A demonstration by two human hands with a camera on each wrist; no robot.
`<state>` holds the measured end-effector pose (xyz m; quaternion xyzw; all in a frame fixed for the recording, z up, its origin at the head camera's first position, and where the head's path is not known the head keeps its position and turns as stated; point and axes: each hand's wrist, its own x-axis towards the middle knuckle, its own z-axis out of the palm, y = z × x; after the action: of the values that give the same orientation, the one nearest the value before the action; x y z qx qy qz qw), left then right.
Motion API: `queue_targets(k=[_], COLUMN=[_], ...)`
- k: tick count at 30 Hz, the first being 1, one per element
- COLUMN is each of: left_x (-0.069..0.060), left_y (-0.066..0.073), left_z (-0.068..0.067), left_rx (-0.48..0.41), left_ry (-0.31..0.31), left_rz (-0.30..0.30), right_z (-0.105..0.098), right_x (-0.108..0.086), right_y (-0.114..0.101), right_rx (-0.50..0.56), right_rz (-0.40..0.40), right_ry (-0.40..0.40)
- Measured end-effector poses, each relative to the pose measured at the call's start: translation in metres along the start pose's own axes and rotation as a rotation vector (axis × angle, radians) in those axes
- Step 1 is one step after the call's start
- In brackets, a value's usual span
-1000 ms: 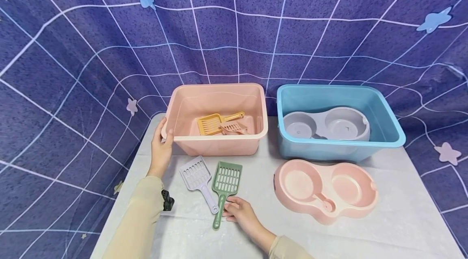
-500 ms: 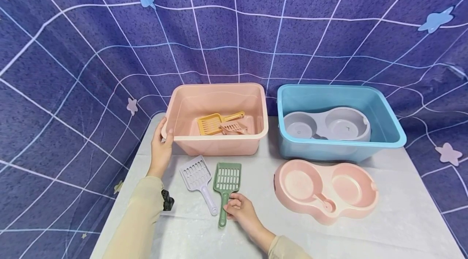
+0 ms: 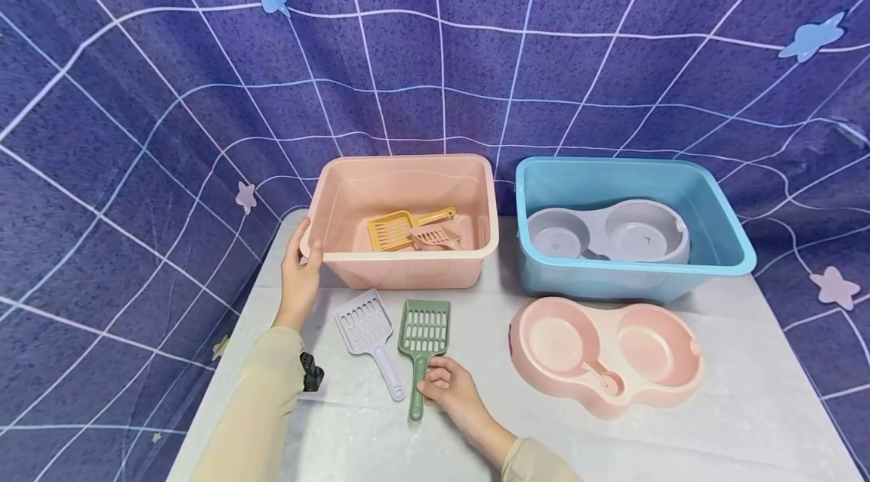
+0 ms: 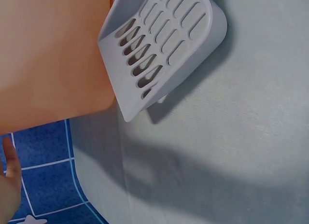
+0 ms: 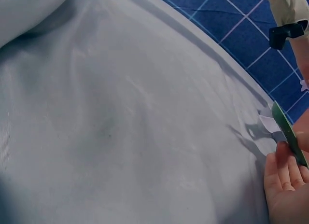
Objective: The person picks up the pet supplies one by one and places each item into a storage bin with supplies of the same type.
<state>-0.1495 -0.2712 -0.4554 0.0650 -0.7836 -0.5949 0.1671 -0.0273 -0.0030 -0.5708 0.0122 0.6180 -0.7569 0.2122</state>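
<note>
My left hand (image 3: 300, 276) grips the front left corner of the pink bin (image 3: 408, 272), thumb over the rim; part of that hand (image 4: 8, 185) shows at the left wrist view's edge. With thumb and fingers my right hand (image 3: 457, 397) pinches the handle of the green slotted scoop (image 3: 424, 327), which points away from me. In the right wrist view the green scoop (image 5: 285, 127) appears edge-on between thumb and fingers of the hand (image 5: 288, 190). A pale lilac scoop (image 3: 364, 322) lies on the table just left of the green one.
Inside the pink bin lie a yellow scoop (image 3: 390, 232) and a pink scoop (image 3: 435, 238). A blue bin (image 3: 632, 279) at the right holds a grey double bowl (image 3: 593, 224). In front of it is a pink double bowl (image 3: 607, 346). A patterned curtain (image 3: 408, 51) hangs behind.
The green scoop has shifted slightly right and turned straighter, its handle swinging away from the lilac scoop's handle. My right hand has moved slightly up and right with it. My left hand has stayed put.
</note>
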Motion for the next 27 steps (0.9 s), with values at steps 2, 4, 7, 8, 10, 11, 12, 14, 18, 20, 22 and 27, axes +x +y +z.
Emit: queue_targets(k=[2, 4, 7, 8, 10, 11, 12, 14, 18, 20, 22, 27], left_x=[0.0, 0.0, 0.001, 0.001, 0.001, 0.001, 0.001, 0.001, 0.0, 0.0, 0.0, 0.0], left_y=[0.0, 0.0, -0.001, -0.001, -0.001, -0.002, -0.002, -0.002, -0.001, 0.0, 0.0, -0.001], left_z=[0.0, 0.0, 0.0, 0.0, 0.0, 0.0, 0.0, 0.0, 0.0, 0.0, 0.001, 0.001], left_rx=[0.0, -0.001, -0.003, -0.004, -0.005, -0.006, -0.007, -0.002, 0.007, 0.007, 0.005, 0.007], left_ry=[0.0, 0.0, -0.001, -0.001, 0.0, 0.001, 0.002, 0.003, 0.004, 0.004, 0.004, 0.003], left_rz=[0.0, 0.005, 0.008, 0.008, 0.009, 0.011, 0.015, 0.013, 0.004, 0.001, 0.001, -0.003], right_z=[-0.001, -0.001, -0.003, -0.003, -0.003, -0.004, -0.004, -0.005, -0.007, -0.008, -0.008, -0.01], right_x=[0.0, 0.001, 0.002, 0.002, 0.002, 0.002, 0.001, 0.001, -0.001, -0.001, -0.001, -0.003], right_y=[-0.001, -0.001, -0.002, -0.003, -0.004, -0.005, -0.006, -0.008, -0.012, -0.013, -0.014, -0.016], right_rx=[-0.003, -0.005, -0.009, -0.009, -0.003, -0.001, -0.002, 0.0, -0.009, -0.006, -0.007, 0.001], right_rz=[-0.01, -0.018, -0.023, -0.02, -0.023, -0.025, -0.027, -0.033, -0.054, -0.057, -0.06, -0.065], right_ry=[-0.003, -0.003, 0.0, 0.002, 0.002, 0.001, -0.001, -0.007, -0.024, -0.031, -0.037, -0.05])
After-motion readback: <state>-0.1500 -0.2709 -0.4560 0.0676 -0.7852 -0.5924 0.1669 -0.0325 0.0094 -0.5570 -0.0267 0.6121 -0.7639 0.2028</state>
